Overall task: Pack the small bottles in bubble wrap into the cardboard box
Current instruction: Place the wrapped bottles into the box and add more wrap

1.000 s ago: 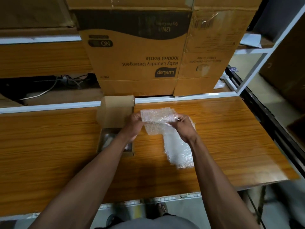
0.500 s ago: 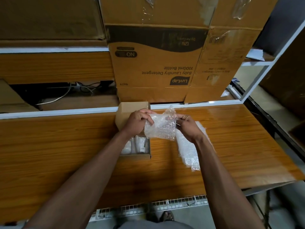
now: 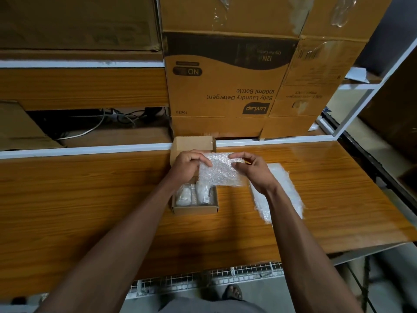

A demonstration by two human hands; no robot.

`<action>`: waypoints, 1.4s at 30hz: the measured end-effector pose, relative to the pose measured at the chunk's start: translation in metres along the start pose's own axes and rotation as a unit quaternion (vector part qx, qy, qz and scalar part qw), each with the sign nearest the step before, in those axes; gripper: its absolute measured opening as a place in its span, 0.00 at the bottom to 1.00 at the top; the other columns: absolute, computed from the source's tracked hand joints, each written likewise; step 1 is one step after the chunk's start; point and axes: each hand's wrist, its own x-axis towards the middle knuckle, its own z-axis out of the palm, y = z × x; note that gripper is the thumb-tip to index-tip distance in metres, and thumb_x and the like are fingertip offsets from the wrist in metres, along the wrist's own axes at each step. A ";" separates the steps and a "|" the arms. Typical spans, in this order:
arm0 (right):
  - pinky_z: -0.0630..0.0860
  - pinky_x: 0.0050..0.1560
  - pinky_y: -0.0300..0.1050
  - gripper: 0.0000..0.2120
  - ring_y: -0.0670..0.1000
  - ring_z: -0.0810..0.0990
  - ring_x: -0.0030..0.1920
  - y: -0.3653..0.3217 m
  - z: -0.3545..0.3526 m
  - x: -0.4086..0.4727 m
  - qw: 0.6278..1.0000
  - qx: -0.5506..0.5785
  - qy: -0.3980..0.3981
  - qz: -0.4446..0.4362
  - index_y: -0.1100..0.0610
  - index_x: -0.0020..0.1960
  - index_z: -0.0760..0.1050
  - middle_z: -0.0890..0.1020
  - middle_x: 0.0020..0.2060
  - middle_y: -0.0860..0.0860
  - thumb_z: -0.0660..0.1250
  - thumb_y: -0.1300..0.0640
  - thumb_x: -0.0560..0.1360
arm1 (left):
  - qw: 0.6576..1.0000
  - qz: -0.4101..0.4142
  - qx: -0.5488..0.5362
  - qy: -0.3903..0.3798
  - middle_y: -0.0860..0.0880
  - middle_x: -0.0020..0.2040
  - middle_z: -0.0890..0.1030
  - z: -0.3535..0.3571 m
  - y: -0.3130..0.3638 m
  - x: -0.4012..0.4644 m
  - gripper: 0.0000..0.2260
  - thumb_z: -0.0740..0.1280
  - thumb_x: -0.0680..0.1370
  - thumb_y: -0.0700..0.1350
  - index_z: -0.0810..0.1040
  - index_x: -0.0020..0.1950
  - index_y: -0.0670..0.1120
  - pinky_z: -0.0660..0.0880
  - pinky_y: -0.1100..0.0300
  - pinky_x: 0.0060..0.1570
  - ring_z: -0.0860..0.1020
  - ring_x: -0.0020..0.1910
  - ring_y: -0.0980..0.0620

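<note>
A small open cardboard box [image 3: 194,209] sits on the wooden table with its lid flap [image 3: 191,143] standing up at the back. Inside lie wrapped small bottles [image 3: 193,194], side by side. Just above the box's right half, both hands hold a sheet of bubble wrap [image 3: 220,171]. My left hand [image 3: 188,166] grips its left edge with curled fingers. My right hand [image 3: 251,168] pinches its upper right edge. Whether a bottle is inside this sheet cannot be seen.
More bubble wrap [image 3: 279,190] lies flat on the table [image 3: 90,199] right of the box. Large detergent cartons [image 3: 228,86] are stacked behind on a shelf. Cables [image 3: 101,123] lie at back left. The table's right edge borders a white frame [image 3: 370,91].
The crumpled bubble wrap between my hands has been spread out into a flatter sheet. The hands stay over the box's right side; the view has shifted a little.
</note>
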 end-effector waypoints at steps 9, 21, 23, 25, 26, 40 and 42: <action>0.73 0.36 0.39 0.14 0.50 0.70 0.37 -0.003 0.020 0.007 0.997 0.078 0.000 0.012 0.56 0.63 0.81 0.81 0.51 0.53 0.68 0.68 0.81 | 0.985 -0.117 -0.124 0.012 0.52 0.70 0.74 -0.002 0.006 -0.022 0.29 0.71 0.83 0.49 0.64 0.82 0.47 0.75 0.52 0.65 0.75 0.69 0.49; 0.80 0.42 0.51 0.35 0.55 0.77 0.40 0.020 0.030 0.021 0.992 0.057 -0.029 0.111 0.60 0.70 0.75 0.83 0.49 0.57 0.85 0.54 0.69 | 0.980 -0.134 -0.138 0.049 0.45 0.74 0.76 -0.005 -0.006 -0.021 0.36 0.78 0.76 0.54 0.70 0.79 0.43 0.75 0.43 0.70 0.77 0.70 0.44; 0.76 0.47 0.52 0.17 0.58 0.73 0.40 0.019 0.029 0.021 0.993 0.072 -0.035 0.087 0.60 0.63 0.81 0.82 0.45 0.57 0.78 0.61 0.76 | 0.978 -0.139 -0.150 0.049 0.44 0.67 0.82 -0.007 -0.004 -0.022 0.28 0.76 0.77 0.54 0.76 0.72 0.44 0.80 0.42 0.64 0.81 0.65 0.46; 0.78 0.53 0.52 0.18 0.57 0.74 0.39 0.014 0.027 0.019 0.993 0.080 -0.038 0.076 0.61 0.67 0.79 0.82 0.40 0.55 0.75 0.63 0.78 | 0.978 -0.135 -0.152 0.050 0.48 0.62 0.85 -0.011 -0.006 -0.021 0.16 0.73 0.81 0.51 0.80 0.65 0.45 0.80 0.48 0.64 0.83 0.63 0.52; 0.79 0.50 0.46 0.22 0.54 0.71 0.34 0.013 0.028 0.019 0.993 0.077 -0.036 0.077 0.62 0.71 0.75 0.76 0.34 0.52 0.74 0.62 0.79 | 0.979 -0.129 -0.151 0.051 0.49 0.61 0.86 -0.012 -0.005 -0.021 0.16 0.73 0.81 0.52 0.80 0.64 0.45 0.78 0.49 0.66 0.83 0.62 0.53; 0.62 0.34 0.45 0.15 0.47 0.60 0.32 -0.001 0.034 0.027 0.999 0.031 0.015 0.010 0.55 0.56 0.73 0.65 0.33 0.46 0.71 0.44 0.82 | 0.985 -0.111 -0.120 0.061 0.51 0.48 0.85 -0.008 -0.005 -0.008 0.04 0.73 0.81 0.46 0.79 0.53 0.51 0.80 0.55 0.54 0.84 0.49 0.56; 0.77 0.43 0.43 0.31 0.43 0.69 0.38 0.001 0.034 0.030 0.999 0.024 -0.001 0.043 0.58 0.69 0.72 0.71 0.39 0.42 0.78 0.43 0.76 | 0.983 -0.115 -0.127 0.066 0.47 0.52 0.87 -0.009 -0.007 -0.008 0.08 0.73 0.82 0.47 0.81 0.58 0.47 0.82 0.47 0.59 0.86 0.54 0.49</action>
